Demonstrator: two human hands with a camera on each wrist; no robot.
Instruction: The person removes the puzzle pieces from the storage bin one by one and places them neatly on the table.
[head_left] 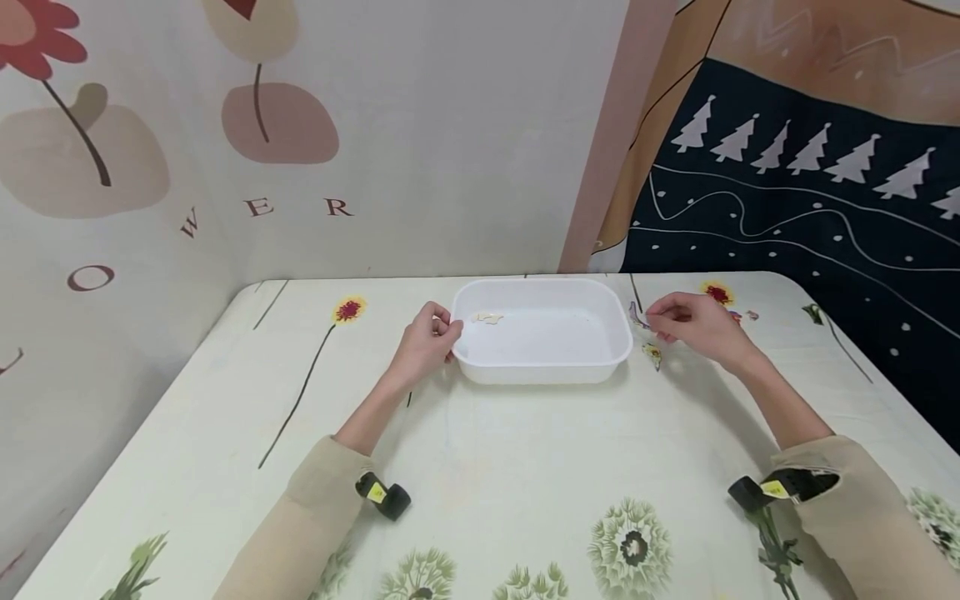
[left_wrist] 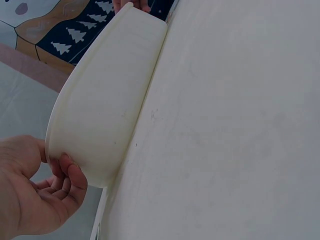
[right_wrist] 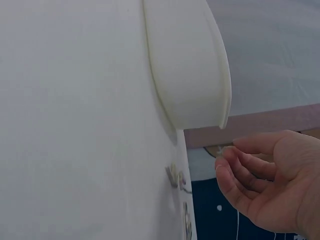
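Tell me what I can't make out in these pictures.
Yellowish pieces in the white tray: too small to identify in the head view; the tray's wall hides them in both wrist views.
Pale bit pinched by the right hand: too small to identify in the right wrist view.
Small items near the tray: blurred in the right wrist view.
Both sleeves: cut off by the head view's bottom edge.

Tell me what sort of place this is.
Probably a small indoor recording corner: a table with a flower print, large printed backdrops rising behind it, and a black wrist camera on each forearm.
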